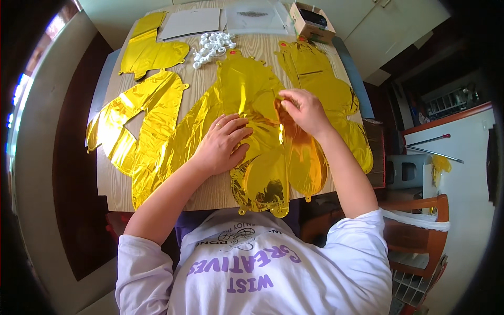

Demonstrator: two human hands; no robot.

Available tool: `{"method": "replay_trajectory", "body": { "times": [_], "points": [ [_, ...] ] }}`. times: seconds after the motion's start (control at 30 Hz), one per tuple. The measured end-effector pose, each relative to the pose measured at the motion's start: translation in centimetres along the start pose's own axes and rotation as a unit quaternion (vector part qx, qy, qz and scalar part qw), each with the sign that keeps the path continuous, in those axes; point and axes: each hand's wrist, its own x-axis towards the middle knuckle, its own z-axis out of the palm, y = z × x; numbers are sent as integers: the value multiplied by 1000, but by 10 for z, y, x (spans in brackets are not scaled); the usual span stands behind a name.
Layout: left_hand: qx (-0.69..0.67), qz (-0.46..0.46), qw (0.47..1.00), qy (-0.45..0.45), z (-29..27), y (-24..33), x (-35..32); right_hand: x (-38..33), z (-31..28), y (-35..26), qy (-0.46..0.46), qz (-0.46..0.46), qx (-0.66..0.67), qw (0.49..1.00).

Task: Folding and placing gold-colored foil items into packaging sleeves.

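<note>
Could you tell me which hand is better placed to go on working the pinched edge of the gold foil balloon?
The right hand, probably: its fingertips already pinch the gold foil balloon at that edge, while the left hand lies flat, pressing the foil down.

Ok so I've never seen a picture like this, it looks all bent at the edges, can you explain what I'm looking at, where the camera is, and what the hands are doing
There is no machine here: a person works with two bare hands. The single picture comes from a wide fisheye camera worn on the person's head, looking down, which is why straight edges curve near the rim.

Below is a wooden table covered with flat, uninflated gold foil balloons. The left hand lies flat on the middle gold balloon, pressing it down. The right hand pinches a fold of foil where that balloon meets the neighbouring one.

Further back lie more gold balloons, a pile of small white plastic pieces, some sheets of paper and a small open cardboard box. A wooden chair stands to the right.
</note>
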Motion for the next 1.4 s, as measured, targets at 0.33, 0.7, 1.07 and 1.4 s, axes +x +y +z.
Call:
{"method": "replay_trajectory", "body": {
  "times": [0.33, 0.7, 1.07, 1.4],
  "points": [
    [-4, 0, 1000, -4, 0, -1, 0, -16, 18, 5, -77, -134, -210, 965],
    [-40, -6, 999, 35, -5, -3, 1, -9, 14, 9, -145, -117, -225, 956],
    [63, -111, 990, -55, -65, -17, -63, -20, 4, -5, -154, -85, -241, 955],
    [84, -132, 984, -90, -68, 24, -73, -12, 4, -15, -177, -62, -238, 953]
  ]
}}
